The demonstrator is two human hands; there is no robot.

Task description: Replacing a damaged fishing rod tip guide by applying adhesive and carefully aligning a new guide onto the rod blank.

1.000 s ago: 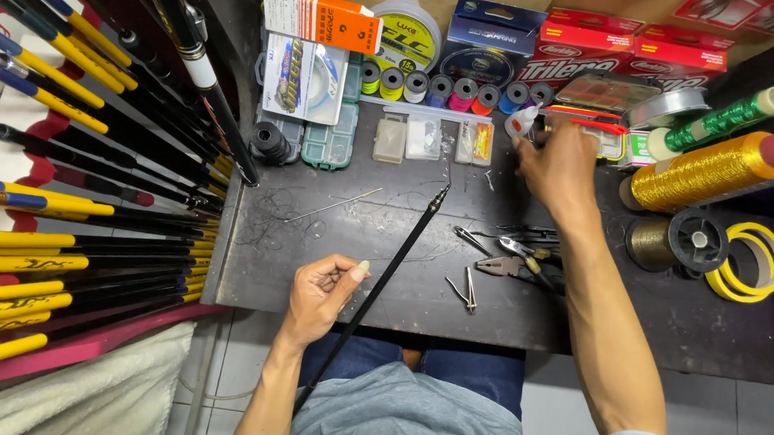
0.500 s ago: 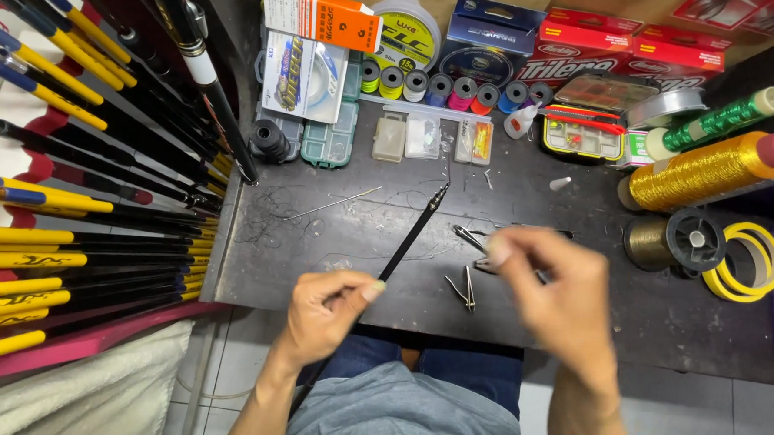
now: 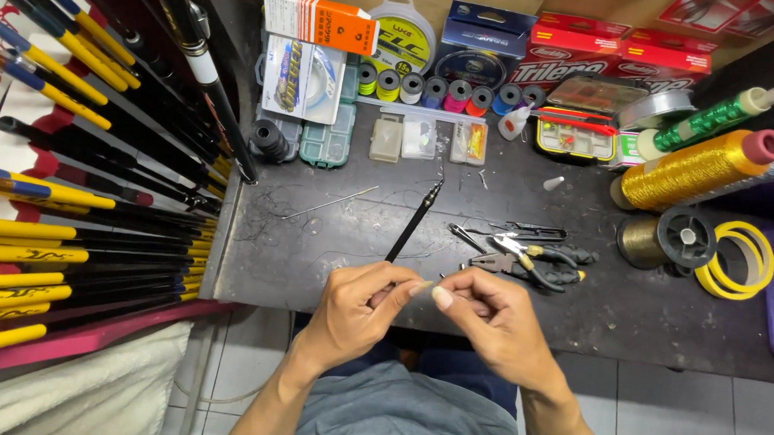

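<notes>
Both hands at the desk (image 3: 334,241) edge, left hand (image 3: 357,307) fingers clamped on the thin black rod (image 3: 415,223), right hand (image 3: 487,322) fingertips pinched beside them, anything between them too small to make out

Both forearms are bare from wrist to elbow, with no sleeves, watch, bracelet or rings showing. The left hand (image 3: 357,307) and the right hand (image 3: 491,322) are gloveless, the fingernails short and plain; the right thumbnail catches the light. Below the arms, a grey-blue shirt (image 3: 404,418) of soft, slightly creased fabric covers the torso, and a strip of dark blue trousers (image 3: 463,369) shows above it at the lap.
</notes>
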